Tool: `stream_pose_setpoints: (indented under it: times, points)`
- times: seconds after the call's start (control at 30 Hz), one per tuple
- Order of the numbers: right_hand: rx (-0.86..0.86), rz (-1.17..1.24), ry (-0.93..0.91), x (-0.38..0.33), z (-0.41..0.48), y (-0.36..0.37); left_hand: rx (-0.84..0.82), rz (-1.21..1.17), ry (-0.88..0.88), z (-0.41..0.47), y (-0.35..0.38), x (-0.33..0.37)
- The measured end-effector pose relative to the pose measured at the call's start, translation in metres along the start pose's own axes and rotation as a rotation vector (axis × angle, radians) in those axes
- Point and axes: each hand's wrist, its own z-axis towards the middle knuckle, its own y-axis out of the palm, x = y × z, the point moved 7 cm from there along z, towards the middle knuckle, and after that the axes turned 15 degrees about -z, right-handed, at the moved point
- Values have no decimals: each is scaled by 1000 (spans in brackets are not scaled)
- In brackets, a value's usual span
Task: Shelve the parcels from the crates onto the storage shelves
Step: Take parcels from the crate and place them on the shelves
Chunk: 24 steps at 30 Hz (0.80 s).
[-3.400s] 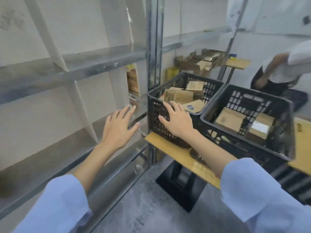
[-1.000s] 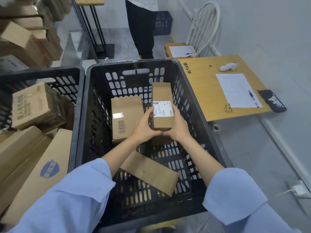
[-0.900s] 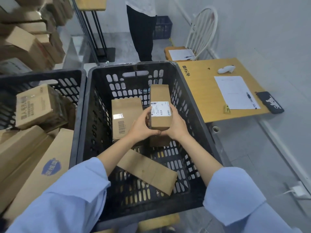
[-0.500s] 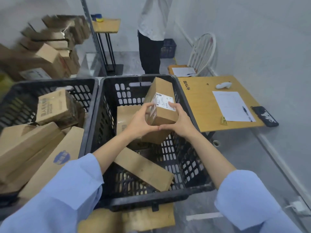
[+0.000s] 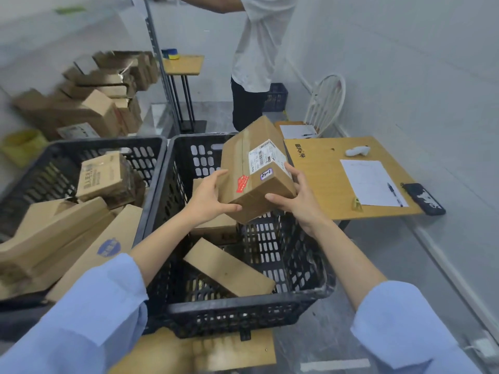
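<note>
Both hands on one labelled parcel (image 5: 256,168), mid-frame above right crate (image 5: 243,311).
Left hand (image 5: 208,198) and right hand (image 5: 294,198) curl fingers round its near corners; box tilted, clear of the crate.

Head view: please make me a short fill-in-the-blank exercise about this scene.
The crate under the held parcel is coloured ____. The parcel's sticker nearest the left hand is coloured ____. On the table, a ____ lies on the paper.
Missing words: black; red; pen.
</note>
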Motion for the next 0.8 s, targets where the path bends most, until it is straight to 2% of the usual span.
stream_pose_setpoints:
  times: [0.23, 0.57, 0.8]
  points:
    - [-94, 28, -56, -8, -2, 16, 87, -115, -75, -25, -13, -3]
    - [-107, -204, -298, -48, -5, 11, 305, -83, 47, -79, -47, 28]
    - [-270, -301, -462, -78, -26, 40, 488, -42, 77, -145, -66, 48]
